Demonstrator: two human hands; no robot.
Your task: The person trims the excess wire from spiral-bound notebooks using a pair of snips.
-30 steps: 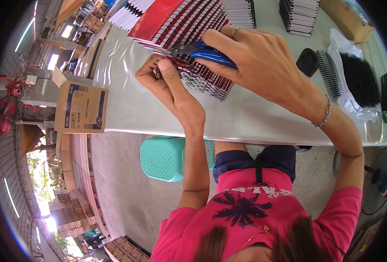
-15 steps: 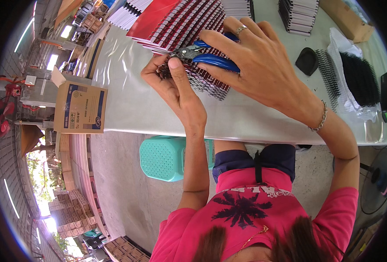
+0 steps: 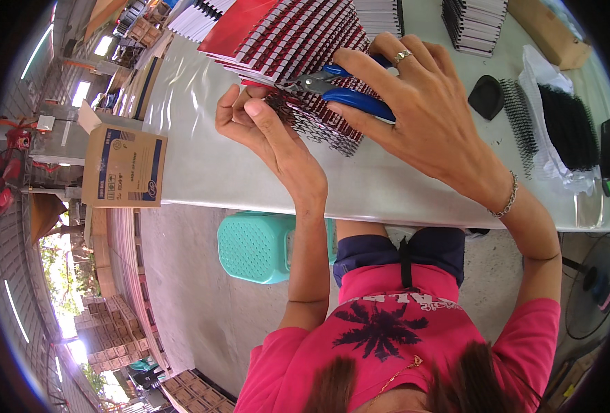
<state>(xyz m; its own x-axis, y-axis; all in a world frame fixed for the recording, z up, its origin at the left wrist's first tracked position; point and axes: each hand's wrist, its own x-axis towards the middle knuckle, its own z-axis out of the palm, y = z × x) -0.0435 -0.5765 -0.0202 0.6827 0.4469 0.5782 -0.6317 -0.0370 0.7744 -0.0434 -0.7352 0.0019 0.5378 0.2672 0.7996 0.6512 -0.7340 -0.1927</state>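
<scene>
My right hand (image 3: pixel 422 103) is closed around a pair of blue-handled pliers (image 3: pixel 360 102), their metal jaws pointing left at the near corner of a stack of red-covered spiral-bound books (image 3: pixel 298 41). Coils run along the bound edges of the stack, and a mesh of dark coils (image 3: pixel 325 134) shows at its near side. My left hand (image 3: pixel 277 148) is beside that corner, palm up. Its thumb stands apart from the bent fingers, with nothing seen between them; the fingertips are partly hidden by the thumb.
More bound books (image 3: pixel 473 24) are stacked at the far right. Loose black coils (image 3: pixel 566 127) lie on white wrapping at the right, near a black oval object (image 3: pixel 486 97). A cardboard box (image 3: pixel 126 168) stands left of the table; a green stool (image 3: pixel 253 248) is below its front edge.
The pliers and my right hand have shifted slightly right. My left thumb has moved left, away from the pliers' jaws, and its fingers have loosened.
</scene>
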